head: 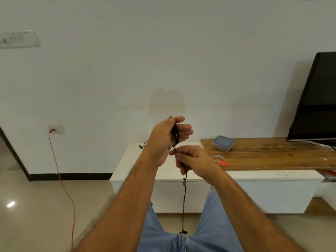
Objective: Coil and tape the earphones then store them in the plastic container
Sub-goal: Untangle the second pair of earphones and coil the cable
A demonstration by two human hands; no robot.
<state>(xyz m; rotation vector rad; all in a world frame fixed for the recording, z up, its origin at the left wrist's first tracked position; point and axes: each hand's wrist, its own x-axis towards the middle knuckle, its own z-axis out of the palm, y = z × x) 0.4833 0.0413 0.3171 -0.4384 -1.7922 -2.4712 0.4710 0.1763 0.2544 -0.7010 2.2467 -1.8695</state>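
Note:
Black earphones (184, 200) hang in front of me, their cord partly wound around the fingers of my left hand (167, 135), which is raised with the thumb pressing the coil. Just below it, my right hand (192, 160) pinches the cord, and the loose end dangles down to the earbuds near my lap. A clear plastic container (223, 143) with a blue-grey lid sits shut on the wooden top (272, 153). A roll of clear tape (218, 158) and red-handled scissors (224, 163) lie in front of the container, partly hidden by my right hand.
Another black earphone set (142, 145) lies on the low white cabinet (127, 160) behind my left wrist. A dark TV screen (318, 99) stands at the right. A red cable (62, 179) runs from a wall socket down to the floor at left.

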